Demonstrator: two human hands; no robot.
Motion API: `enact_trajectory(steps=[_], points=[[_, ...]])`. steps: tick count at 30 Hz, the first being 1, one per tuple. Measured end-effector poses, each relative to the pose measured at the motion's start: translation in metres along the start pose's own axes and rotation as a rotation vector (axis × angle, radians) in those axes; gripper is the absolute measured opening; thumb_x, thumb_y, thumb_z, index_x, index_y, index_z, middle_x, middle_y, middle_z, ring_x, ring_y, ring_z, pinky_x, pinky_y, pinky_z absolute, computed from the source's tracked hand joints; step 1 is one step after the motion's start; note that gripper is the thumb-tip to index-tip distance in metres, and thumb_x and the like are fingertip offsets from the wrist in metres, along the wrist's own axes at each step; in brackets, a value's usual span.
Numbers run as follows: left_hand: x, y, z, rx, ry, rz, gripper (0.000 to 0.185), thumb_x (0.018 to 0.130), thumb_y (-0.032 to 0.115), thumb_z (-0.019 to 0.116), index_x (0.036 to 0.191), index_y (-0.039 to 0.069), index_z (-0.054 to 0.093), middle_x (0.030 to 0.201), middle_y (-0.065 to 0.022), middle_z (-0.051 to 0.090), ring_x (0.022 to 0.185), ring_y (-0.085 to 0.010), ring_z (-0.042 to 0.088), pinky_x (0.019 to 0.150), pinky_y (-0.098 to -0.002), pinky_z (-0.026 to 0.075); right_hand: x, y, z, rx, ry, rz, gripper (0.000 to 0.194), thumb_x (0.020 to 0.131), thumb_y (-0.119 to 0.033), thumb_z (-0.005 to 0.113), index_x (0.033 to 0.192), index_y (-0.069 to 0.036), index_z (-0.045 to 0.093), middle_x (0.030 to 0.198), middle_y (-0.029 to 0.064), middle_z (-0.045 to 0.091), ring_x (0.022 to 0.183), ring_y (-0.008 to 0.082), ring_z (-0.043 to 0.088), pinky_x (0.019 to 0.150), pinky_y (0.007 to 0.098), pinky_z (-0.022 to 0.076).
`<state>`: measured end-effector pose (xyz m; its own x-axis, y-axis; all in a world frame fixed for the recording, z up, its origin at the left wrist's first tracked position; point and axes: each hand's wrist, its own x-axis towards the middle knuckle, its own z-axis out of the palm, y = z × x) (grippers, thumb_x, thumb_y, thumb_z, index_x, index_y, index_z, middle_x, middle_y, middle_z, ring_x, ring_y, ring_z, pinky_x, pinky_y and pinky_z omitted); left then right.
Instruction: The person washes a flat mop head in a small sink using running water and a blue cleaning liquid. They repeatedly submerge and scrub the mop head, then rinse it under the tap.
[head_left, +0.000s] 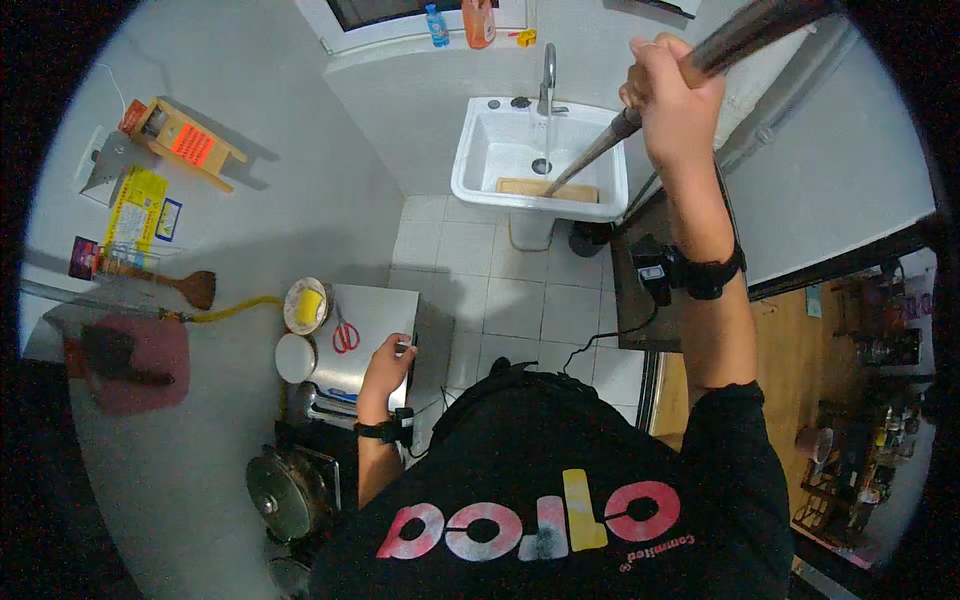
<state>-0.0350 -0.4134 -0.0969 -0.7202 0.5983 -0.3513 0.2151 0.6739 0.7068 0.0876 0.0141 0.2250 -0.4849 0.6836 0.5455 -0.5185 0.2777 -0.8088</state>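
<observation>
My right hand (675, 97) is raised at the upper right, its fingers closed around a long dark pole (607, 135). The pole's thin lower end reaches over the white sink (463, 161), where a flat tan wooden piece (517, 185) lies along the front wall. Water runs from the chrome faucet (550, 71) into the basin. My left hand (390, 367) rests at the edge of a metal-topped counter (375, 304), thumb and fingers bent near that edge; whether it grips something is unclear. Red-handled scissors (346, 337) lie beside it, close to a plate (313, 285) with a yellow sponge (308, 306).
A lidded pot (277, 495) stands at lower left. A dark cabinet (645, 232) is on the right, with a dark bin (587, 238) beneath the sink's right side. A black cable (607, 334) hangs over the tiled floor (517, 300). Bottles stand on the windowsill (375, 39).
</observation>
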Motion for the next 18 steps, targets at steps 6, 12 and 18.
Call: enact_trajectory(steps=[6, 12, 18], points=[[0.008, 0.004, 0.004, -0.014, -0.038, 0.005, 0.036, 0.095, 0.023, 0.067, 0.124, 0.002, 0.06, 0.106, -0.0178, 0.071, 0.093, -0.0276, 0.07, 0.082, -0.0376, 0.054, -0.01, -0.044, -0.012, 0.001, -0.043, -0.106, 0.034, 0.093, -0.012, 0.057, 0.066, -0.011, 0.038, 0.057, -0.0013, 0.033, 0.05, 0.0107, 0.031, 0.054, 0.03, 0.0348], [0.02, 0.061, 0.016, -0.094, -0.148, 0.06, 0.035, 0.096, 0.019, 0.067, 0.127, 0.003, 0.059, 0.109, -0.0139, 0.07, 0.099, -0.0223, 0.067, 0.086, -0.0338, 0.053, -0.057, -0.069, -0.041, 0.106, -0.159, -0.091, 0.031, 0.094, -0.013, 0.059, 0.069, -0.009, 0.041, 0.057, -0.0007, 0.034, 0.05, 0.0114, 0.031, 0.051, 0.0293, 0.0322], [0.045, 0.201, 0.065, -0.02, -0.18, 0.501, 0.054, 0.094, 0.019, 0.07, 0.141, 0.005, 0.048, 0.131, -0.02, 0.057, 0.103, -0.0326, 0.067, 0.088, -0.039, 0.055, -0.109, -0.073, -0.056, 0.122, -0.197, -0.235, 0.032, 0.092, -0.016, 0.061, 0.068, -0.01, 0.04, 0.057, -0.001, 0.036, 0.049, 0.0142, 0.034, 0.052, 0.0324, 0.0345]])
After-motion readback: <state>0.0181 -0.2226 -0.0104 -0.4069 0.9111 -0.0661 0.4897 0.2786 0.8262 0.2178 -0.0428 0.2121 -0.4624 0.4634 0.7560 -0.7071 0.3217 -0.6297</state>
